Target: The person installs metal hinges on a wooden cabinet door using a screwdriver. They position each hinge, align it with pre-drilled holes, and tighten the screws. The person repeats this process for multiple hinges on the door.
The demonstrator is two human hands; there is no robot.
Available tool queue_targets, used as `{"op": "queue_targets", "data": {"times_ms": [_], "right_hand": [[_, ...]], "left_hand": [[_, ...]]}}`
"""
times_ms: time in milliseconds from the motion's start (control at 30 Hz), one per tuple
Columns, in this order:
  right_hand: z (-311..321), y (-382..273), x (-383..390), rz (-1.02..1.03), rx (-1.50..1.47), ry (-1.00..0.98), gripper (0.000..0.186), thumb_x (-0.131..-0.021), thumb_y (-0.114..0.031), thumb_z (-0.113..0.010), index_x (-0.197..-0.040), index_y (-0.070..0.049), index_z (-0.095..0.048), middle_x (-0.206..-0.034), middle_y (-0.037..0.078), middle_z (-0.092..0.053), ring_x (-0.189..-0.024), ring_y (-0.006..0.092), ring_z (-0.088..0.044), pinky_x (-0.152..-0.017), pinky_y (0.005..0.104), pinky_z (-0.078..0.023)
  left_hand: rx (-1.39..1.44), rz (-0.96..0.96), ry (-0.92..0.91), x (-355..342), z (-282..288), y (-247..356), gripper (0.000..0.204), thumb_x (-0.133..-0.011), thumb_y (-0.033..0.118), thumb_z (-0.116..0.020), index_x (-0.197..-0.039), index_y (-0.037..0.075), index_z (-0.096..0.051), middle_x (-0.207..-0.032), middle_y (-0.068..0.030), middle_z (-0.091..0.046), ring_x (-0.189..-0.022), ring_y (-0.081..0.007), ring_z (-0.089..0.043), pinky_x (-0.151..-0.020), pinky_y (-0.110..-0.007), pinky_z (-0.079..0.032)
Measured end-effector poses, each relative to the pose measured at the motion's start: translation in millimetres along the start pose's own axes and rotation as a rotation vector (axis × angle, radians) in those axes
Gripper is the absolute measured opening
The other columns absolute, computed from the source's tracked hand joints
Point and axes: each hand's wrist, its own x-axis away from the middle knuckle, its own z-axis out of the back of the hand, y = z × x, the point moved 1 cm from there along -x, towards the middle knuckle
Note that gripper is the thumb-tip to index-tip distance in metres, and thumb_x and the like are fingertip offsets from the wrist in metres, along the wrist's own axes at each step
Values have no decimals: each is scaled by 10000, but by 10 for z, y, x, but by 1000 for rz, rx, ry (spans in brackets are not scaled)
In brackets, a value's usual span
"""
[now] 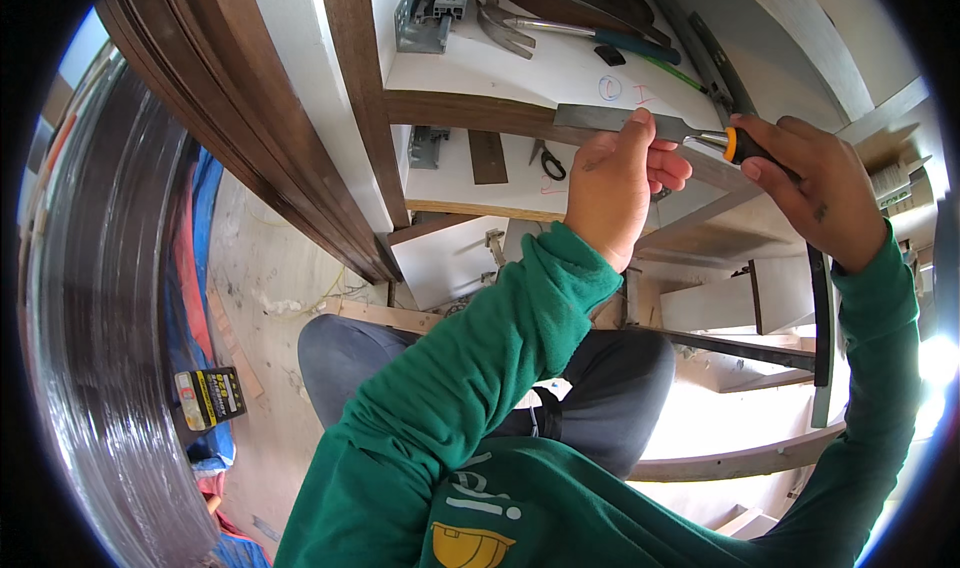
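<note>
My right hand (815, 173) is closed round the handle of a chisel (674, 128), thumb and forefinger near its yellow ring. My left hand (608, 178) has its thumb on the flat of the blade, fingers curled just below; I cannot tell whether they press its underside. Landmark: brown shelf edge (450, 110). The chisel overlaps its right part in view; contact unclear. Beyond the edge lies a hammer (560, 28); on the near side, black-handled scissors (552, 165).
</note>
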Motion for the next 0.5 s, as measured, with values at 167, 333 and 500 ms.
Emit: {"op": "queue_targets", "data": {"times_ms": [167, 333, 500], "right_hand": [[-15, -5, -7, -35, -20, 12, 384, -987, -259, -722, -1305, -43, -718, -857, 169, -648, -737, 345, -645, -684, 435, -494], [-74, -7, -52, -26, -21, 32, 381, -975, -237, -733, -1301, -41, -722, -856, 169, -650, -735, 347, -652, -681, 432, -500], [-45, -4, -61, -3, -20, 39, 379, -977, -245, -727, -1297, -42, -723, -859, 170, -650, -722, 353, -655, -673, 444, -499]], "left_hand": [[-42, -11, -11, -19, -19, -2, 488, -1076, 460, -532, -984, 5, -683, -871, -128, -769, -783, -183, -712, -804, -325, -505], [-24, -41, 49, -50, 6, 43, 457, -1064, 424, -543, -971, -3, -678, -840, -130, -764, -763, -194, -710, -796, -331, -507], [-38, -9, 65, -40, -3, 58, 447, -1060, 406, -545, -953, -6, -683, -811, -136, -756, -742, -193, -702, -787, -337, -504]]}}
